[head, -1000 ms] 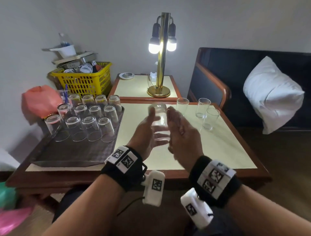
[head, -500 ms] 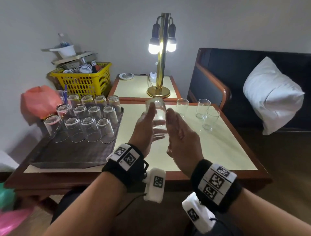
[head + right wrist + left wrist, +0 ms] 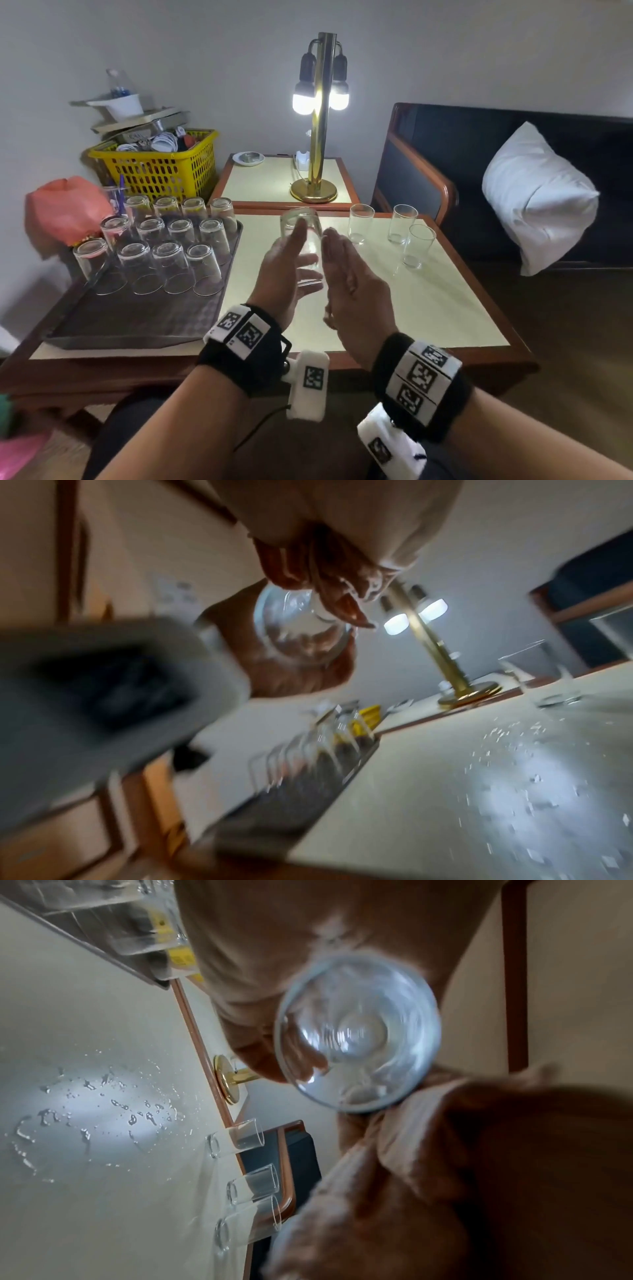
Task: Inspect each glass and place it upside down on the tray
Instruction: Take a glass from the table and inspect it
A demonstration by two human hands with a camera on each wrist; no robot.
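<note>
While the clear drinking glass (image 3: 301,246) was a bit lower a moment ago, it now sits a little higher between the two hands, closer to the two lit bulbs of the tall brass lamp (image 3: 320,102) at 12 o'clock. That looks like the checking step, with the glass held up to the light, so it has not gone to the tray yet. The left hand (image 3: 282,270) and the right hand (image 3: 349,274) both have straight fingers and flat palms, and they press the glass from each side with its base pointing away. The left wrist view looks right into its round open mouth. At 9 o'clock the dark metal tray (image 3: 137,318) on the pale worktop (image 3: 428,301) holds rows of upside-down glasses (image 3: 164,246). Three upright glasses (image 3: 397,229) wait at 1 o'clock. Water drops lie on the worktop.
</note>
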